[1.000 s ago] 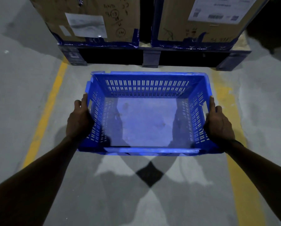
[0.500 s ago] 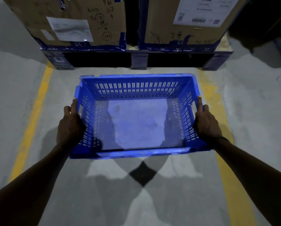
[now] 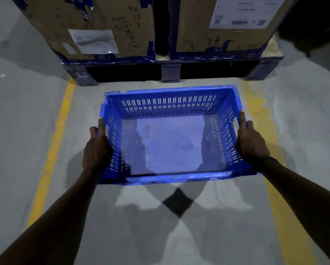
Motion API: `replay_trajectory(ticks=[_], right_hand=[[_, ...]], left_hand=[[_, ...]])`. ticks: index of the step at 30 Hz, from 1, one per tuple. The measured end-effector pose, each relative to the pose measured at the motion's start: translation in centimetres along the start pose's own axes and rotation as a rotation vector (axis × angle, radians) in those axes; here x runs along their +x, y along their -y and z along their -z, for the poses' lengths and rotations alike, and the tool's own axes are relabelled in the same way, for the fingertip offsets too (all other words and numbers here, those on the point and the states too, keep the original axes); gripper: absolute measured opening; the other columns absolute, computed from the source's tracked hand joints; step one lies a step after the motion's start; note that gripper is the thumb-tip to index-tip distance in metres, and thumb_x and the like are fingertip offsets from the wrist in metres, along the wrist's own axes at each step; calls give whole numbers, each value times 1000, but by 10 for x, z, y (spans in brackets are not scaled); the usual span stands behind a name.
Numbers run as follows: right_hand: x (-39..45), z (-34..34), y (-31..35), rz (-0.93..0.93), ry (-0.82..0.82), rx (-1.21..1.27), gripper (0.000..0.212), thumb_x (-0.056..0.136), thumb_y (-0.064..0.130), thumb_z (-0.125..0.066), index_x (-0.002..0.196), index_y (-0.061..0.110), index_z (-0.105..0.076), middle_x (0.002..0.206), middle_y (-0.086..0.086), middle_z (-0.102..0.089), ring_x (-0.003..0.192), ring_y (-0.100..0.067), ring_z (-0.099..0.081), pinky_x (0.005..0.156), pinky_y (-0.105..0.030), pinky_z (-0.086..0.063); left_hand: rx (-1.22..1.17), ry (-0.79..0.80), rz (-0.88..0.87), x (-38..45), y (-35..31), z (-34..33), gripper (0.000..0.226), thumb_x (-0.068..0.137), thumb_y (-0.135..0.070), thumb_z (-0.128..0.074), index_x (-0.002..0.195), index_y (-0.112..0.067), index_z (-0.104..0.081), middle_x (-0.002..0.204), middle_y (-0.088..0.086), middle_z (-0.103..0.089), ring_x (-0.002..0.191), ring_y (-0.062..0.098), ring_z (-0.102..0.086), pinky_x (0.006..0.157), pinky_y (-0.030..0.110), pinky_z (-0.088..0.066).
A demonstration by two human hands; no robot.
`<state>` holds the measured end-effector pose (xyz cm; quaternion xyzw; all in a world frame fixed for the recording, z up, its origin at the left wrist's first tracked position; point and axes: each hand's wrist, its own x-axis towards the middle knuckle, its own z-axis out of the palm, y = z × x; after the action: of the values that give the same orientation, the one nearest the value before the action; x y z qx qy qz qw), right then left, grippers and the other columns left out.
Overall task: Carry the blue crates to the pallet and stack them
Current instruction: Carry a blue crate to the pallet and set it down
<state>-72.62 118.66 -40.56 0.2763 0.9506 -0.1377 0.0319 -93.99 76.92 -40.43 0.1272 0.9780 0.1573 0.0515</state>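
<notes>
While both hands grip the crate (image 3: 169,131), boxes (image 3: 95,27) fill the pallet (image 3: 169,70).

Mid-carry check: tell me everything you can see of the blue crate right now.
The blue crate looks like moulded plastic: rectangular, open-topped, with slotted walls and a solid, scuffed floor. It is empty. It is held roughly level above the grey concrete, long sides across the view, casting shadows below. The left hand grips its left short wall, the right hand its right short wall, thumbs along the rim. Nothing else touches it. It sits between two yellow floor lines, short of a loaded pallet.
</notes>
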Motion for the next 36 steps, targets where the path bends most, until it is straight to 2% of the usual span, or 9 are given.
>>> replay_trajectory(ticks=[5,10,16,19,21,24,27,31,36], right_hand=[[2,0,0,0,15,-12,99,91,23,-66,157,24,8,121,-19,-44,77,-37,-63,66,-52,-57],[5,6,2,-27,95,1,98,94,23,-60,157,21,15,131,-21,-36,95,-42,-57,75,-55,-54],[-27,25,10,-82,217,-29,86,97,21,-54,158,2,4,151,-25,-24,125,-48,-36,89,-58,-44],[-67,40,12,-128,291,-2,77,98,26,-52,155,-4,-10,156,-23,-21,133,-47,-32,98,-58,-43],[-90,60,13,-104,325,-5,72,98,27,-51,152,-6,-18,154,-24,-26,130,-47,-36,97,-58,-45],[-112,111,26,-82,314,70,70,100,30,-48,153,-7,-21,156,-25,-27,134,-49,-34,105,-55,-41],[-126,174,52,-46,271,165,69,101,33,-47,152,-7,-24,157,-26,-30,137,-48,-34,111,-49,-34],[-140,263,82,11,215,243,63,101,34,-48,148,-5,-34,153,-24,-37,136,-44,-38,112,-43,-33],[-169,385,113,21,190,298,58,100,38,-48,143,-1,-42,148,-21,-44,132,-40,-45,109,-41,-37]], left_hand=[[7,18,-43,-1,5,-5,90,91,-15,-64,158,-22,-4,132,17,-43,84,45,-64,68,54,-56],[8,71,-71,-14,4,-4,90,87,-5,-57,158,-3,-1,161,22,-17,131,51,-39,103,57,-40],[42,232,-37,-72,6,23,90,99,-51,-48,160,-5,0,168,16,2,154,33,-10,117,52,-25],[175,374,-36,-94,-2,53,87,99,-57,-42,160,-5,-8,168,16,-2,155,33,-8,119,50,-21],[252,435,-68,-104,-13,82,81,99,-59,-38,154,-2,-27,163,20,-21,151,36,-18,116,49,-26],[235,402,-136,-117,-36,136,85,86,-69,-21,132,-4,-52,136,20,-54,130,36,-45,101,47,-39],[158,372,-185,-124,-66,196,89,81,-69,-17,133,-5,-52,126,20,-61,119,38,-54,96,46,-42],[49,341,-228,-129,-115,283,80,87,-63,-30,143,-8,-44,131,16,-61,119,38,-54,96,48,-44],[-109,269,-249,-143,-180,400,63,85,-56,-41,131,-14,-49,117,10,-66,106,35,-62,87,48,-51]])
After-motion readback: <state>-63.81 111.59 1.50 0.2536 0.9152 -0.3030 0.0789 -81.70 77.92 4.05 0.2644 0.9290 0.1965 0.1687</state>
